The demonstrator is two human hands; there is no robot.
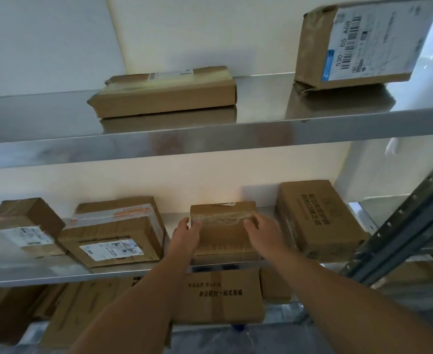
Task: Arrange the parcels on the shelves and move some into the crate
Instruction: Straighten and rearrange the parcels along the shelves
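Observation:
A brown taped cardboard parcel [223, 233] lies on the middle metal shelf [123, 272]. My left hand [184, 236] grips its left side, thumb on top. My right hand [264, 232] lies on its right top edge, fingers curled over it. On the same shelf a larger printed box [317, 218] stands right of it, and two stacked labelled parcels [115, 233] and a small labelled parcel [29, 226] lie to the left. The top shelf [210, 131] holds a flat parcel [164, 92] and an upright labelled parcel [356, 42]. No crate is in view.
On the bottom shelf lie several more boxes, among them one with black print [220, 295] right under my hands and others at the left [13, 312]. A perforated grey steel upright [399, 226] slants up at the right. A white wall is behind the shelves.

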